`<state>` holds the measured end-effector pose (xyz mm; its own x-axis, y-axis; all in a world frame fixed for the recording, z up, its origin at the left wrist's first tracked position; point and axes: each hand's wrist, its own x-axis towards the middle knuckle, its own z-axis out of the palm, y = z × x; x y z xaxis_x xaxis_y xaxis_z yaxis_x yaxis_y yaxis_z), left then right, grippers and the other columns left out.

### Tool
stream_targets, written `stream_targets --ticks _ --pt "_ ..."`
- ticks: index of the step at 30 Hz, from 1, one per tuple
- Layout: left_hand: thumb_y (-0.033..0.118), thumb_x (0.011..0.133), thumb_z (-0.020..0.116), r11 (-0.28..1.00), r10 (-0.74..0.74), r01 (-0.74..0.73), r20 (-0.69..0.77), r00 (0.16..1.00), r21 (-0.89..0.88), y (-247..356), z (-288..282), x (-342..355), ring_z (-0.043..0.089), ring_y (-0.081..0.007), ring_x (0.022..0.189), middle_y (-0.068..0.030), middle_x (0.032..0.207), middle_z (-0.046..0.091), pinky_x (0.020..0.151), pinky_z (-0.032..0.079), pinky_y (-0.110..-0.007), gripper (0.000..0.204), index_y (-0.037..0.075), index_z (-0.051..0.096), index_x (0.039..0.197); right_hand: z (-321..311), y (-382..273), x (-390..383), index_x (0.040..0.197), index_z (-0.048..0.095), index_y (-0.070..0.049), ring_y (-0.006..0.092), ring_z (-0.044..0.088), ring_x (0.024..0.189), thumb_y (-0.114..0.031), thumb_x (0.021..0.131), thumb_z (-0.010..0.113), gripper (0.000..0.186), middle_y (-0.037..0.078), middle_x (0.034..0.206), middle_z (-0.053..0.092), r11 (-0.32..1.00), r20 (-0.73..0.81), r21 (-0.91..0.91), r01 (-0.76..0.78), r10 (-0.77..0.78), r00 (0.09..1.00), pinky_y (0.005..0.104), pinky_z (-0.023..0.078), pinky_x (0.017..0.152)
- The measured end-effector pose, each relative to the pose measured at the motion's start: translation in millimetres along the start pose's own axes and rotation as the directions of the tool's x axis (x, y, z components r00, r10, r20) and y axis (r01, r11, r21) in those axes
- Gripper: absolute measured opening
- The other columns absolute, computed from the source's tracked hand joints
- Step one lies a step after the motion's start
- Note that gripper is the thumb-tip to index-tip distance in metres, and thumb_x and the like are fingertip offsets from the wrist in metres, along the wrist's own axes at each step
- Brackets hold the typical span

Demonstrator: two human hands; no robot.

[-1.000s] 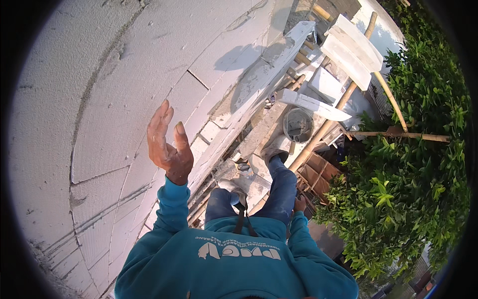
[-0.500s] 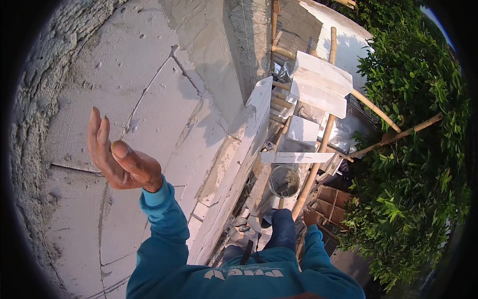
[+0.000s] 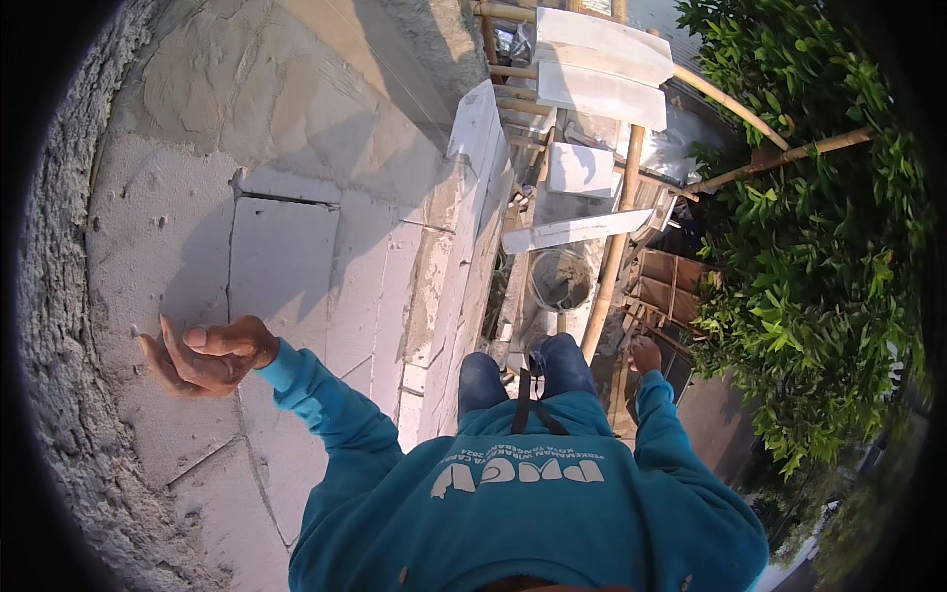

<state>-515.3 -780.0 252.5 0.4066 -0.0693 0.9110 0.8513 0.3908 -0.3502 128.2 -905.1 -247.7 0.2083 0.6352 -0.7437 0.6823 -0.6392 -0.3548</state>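
My left hand (image 3: 212, 357) is held out at the left, beside the pale block wall (image 3: 286, 257). Its fingers are loosely bent and the thumb stands apart, with nothing held; whether it touches the wall I cannot tell. Low on the right, my right hand (image 3: 644, 354) hangs near a bamboo pole (image 3: 614, 271). It is small in view with its fingers curled, and what it holds, if anything, does not show. Ahead of my knees stands a bucket (image 3: 534, 286) with grey wet-looking stuff inside.
Beyond the bucket, a white strip (image 3: 577, 231) lies across the bamboo scaffold. A small white block (image 3: 580, 169) and larger white slabs (image 3: 602, 94) rest farther off. Leafy branches (image 3: 809, 247) crowd the right side. Thin bamboo poles (image 3: 779, 163) jut toward the leaves.
My view has shifted and my body shows more. My left hand has lowered from a raised, palm-up pose to a more sideways one. My right hand appears farther from my knees.
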Motion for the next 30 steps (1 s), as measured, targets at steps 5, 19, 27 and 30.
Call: stream_targets --ticks 5,19,27,30 --pt "0.033 0.097 0.047 0.996 -0.087 0.088 0.087 0.992 -0.002 7 1 -1 0.058 -0.0187 0.111 -0.011 0.113 0.065 0.101 0.043 -0.042 0.036 0.007 0.072 0.097 -15 -5 -2 0.109 0.066 -0.003 0.031 0.067 0.097 -0.02 0.087 0.065 0.027 0.015 0.109 0.068 0.974 -0.04 0.121 0.189 -0.186 0.982 0.042 0.055 0.085" --pt "0.032 0.094 0.055 0.967 -0.251 0.232 0.243 0.937 0.105 13 -15 -1 0.059 -0.0197 0.111 -0.0043 0.118 0.068 0.105 0.034 -0.043 0.024 0.017 0.071 0.104 -77 -45 -40 0.134 0.052 -0.006 0.0335 0.07 0.087 -0.017 0.093 0.053 0.042 0.018 0.114 0.065 0.809 -0.001 0.57 -0.144 0.176 0.984 0.045 0.059 0.066" --pt "0.033 0.095 0.049 0.765 -0.619 0.616 0.052 0.784 -0.187 76 7 50 0.054 -0.0237 0.115 -0.0149 0.116 0.061 0.102 0.038 -0.044 0.034 0.007 0.066 0.109 -97 -22 -31 0.136 0.049 -0.001 0.0405 0.068 0.09 -0.015 0.095 0.05 0.043 0.022 0.116 0.063 0.68 -0.02 0.72 -0.14 0.222 0.975 0.0478 0.058 0.064" --pt "0.032 0.098 0.045 0.654 -0.62 0.563 0.07 0.782 -0.505 157 47 75 0.056 -0.0271 0.109 -0.0162 0.108 0.058 0.094 0.044 -0.046 0.033 0.004 0.062 0.106 -113 -31 -9 0.133 0.051 0.002 0.0387 0.069 0.086 -0.014 0.095 0.05 0.041 0.021 0.116 0.063 0.607 0.021 0.773 -0.185 0.267 0.963 0.0461 0.057 0.06"
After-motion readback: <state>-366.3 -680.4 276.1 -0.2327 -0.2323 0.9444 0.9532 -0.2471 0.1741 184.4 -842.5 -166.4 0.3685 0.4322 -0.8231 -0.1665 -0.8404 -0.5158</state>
